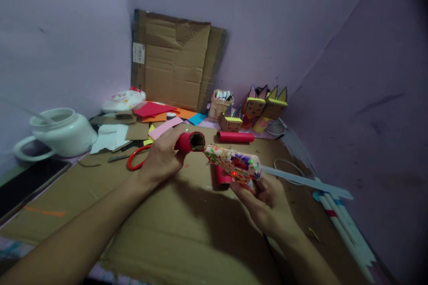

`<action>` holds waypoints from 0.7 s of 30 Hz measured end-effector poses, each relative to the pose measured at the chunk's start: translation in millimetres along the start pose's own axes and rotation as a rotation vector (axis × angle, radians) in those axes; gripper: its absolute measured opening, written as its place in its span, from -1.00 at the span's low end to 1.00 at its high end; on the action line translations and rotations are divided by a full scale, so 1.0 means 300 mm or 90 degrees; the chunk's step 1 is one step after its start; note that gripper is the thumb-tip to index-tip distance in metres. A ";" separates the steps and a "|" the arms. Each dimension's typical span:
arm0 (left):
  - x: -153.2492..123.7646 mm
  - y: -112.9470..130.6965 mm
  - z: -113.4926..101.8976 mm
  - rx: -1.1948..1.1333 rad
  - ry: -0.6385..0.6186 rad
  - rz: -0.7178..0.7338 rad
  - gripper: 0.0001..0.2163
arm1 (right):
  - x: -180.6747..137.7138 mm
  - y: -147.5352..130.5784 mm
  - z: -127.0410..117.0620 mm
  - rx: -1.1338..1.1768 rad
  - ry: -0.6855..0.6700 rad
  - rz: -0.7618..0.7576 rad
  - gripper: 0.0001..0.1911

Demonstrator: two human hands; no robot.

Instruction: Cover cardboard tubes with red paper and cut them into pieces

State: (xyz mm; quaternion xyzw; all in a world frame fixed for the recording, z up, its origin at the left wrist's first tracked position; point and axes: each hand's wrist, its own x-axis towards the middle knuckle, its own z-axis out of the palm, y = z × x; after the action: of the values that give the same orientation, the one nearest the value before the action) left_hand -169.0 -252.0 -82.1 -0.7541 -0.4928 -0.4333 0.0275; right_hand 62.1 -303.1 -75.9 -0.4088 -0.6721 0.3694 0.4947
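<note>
My left hand (163,153) is closed around a red paper-covered cardboard tube (184,142), its open end facing right. In my right hand (267,205) is a flower-patterned glue gun (230,160) with a red light showing. Its tip is at the rim of the held tube; whether they touch I cannot tell. A long translucent glue stick (307,181) sticks out of the gun's back. Partly hidden behind the gun, another red tube (223,179) rests on the cardboard mat (167,227). A third red tube (235,137) lies farther back.
Red-handled scissors (135,159) lie left of my left hand. A white pot (63,132) stands at the far left. Coloured paper (155,109), a cup of markers (220,106) and cat-eared cardboard figures (265,107) line the back. Long white rolled sticks (344,227) lie at right.
</note>
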 end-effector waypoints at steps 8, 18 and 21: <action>-0.002 0.007 -0.010 0.009 -0.022 -0.010 -0.87 | 0.004 -0.005 -0.004 -0.006 -0.021 -0.012 -0.89; -0.004 0.016 -0.008 0.029 -0.038 -0.021 -0.91 | 0.000 -0.001 -0.003 0.028 0.001 0.005 -0.85; -0.003 0.016 -0.010 0.025 -0.043 -0.021 -0.92 | -0.002 0.003 -0.005 0.034 -0.009 0.008 -0.86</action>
State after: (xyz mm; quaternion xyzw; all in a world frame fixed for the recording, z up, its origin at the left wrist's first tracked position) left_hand -167.4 -256.5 -79.2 -0.7594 -0.5142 -0.3983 0.0188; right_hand 64.0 -303.2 -76.5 -0.3970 -0.6632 0.3928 0.4982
